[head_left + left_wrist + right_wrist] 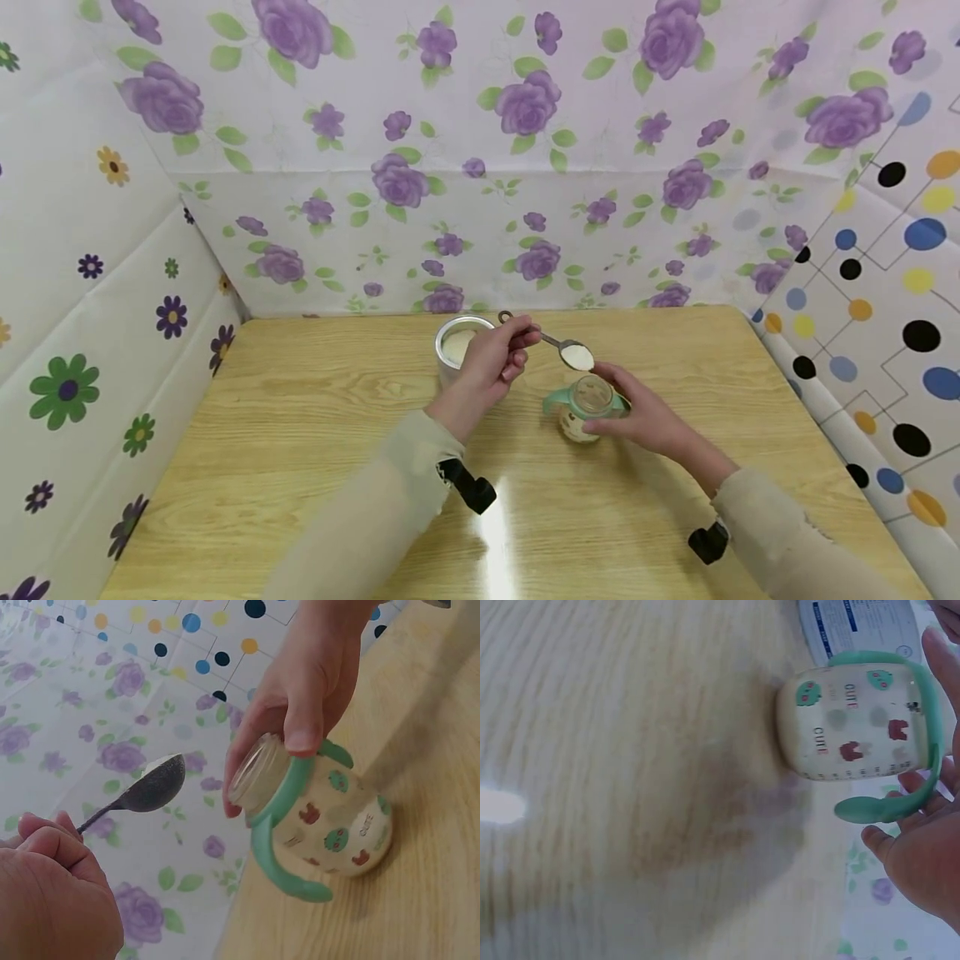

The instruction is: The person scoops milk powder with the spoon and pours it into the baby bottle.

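Observation:
My left hand [491, 358] pinches the handle of a dark metal spoon [551, 341]. Off-white powder [578, 357] heaps in the spoon's bowl, which hangs above and just behind the bottle's mouth. Around the neck and green handle ring of a baby bottle [341, 817], my right hand [648, 417] has its thumb in front and fingers behind. The bottle is uncapped, stands on the table, and bears small green and brown prints. An opened can [445, 373] with pale powder [456, 346] inside stands behind my left wrist, partly hidden by it.
The wooden table [322, 417] ends at a flowered cloth [480, 217] along its back. Patterned cloths also hang at the left [112, 275] and the right [885, 275]. Light glares on the tabletop between my forearms.

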Available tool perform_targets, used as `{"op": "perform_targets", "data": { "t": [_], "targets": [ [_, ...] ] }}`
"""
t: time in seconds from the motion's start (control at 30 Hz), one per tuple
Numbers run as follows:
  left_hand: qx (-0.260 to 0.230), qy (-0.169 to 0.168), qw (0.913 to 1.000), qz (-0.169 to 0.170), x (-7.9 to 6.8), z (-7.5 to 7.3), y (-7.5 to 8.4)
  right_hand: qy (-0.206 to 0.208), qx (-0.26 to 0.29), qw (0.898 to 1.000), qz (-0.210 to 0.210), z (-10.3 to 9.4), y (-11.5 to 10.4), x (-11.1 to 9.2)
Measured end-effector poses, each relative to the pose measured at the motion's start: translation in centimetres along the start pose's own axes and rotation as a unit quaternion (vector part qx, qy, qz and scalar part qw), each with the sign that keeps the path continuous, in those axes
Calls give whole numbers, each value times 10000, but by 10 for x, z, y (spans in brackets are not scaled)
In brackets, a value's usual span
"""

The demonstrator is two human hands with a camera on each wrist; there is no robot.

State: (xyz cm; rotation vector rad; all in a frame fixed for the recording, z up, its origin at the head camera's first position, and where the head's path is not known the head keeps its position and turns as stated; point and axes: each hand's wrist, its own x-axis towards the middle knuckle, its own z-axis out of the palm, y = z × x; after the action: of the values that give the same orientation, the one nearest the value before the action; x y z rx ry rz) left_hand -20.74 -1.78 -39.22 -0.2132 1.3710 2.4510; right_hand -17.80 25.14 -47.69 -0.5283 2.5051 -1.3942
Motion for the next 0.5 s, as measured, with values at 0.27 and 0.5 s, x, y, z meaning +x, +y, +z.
{"op": "perform_targets", "data": {
  "t": [0.27, 0.5],
  "targets": [
    [135, 43, 9998, -124, -2, 3, -16, 145, 169, 9997, -53, 7, 8, 2],
    [289, -22, 9995, -154, -5, 5, -24, 238, 141, 9996, -11, 10, 11, 3]
  ]
}}
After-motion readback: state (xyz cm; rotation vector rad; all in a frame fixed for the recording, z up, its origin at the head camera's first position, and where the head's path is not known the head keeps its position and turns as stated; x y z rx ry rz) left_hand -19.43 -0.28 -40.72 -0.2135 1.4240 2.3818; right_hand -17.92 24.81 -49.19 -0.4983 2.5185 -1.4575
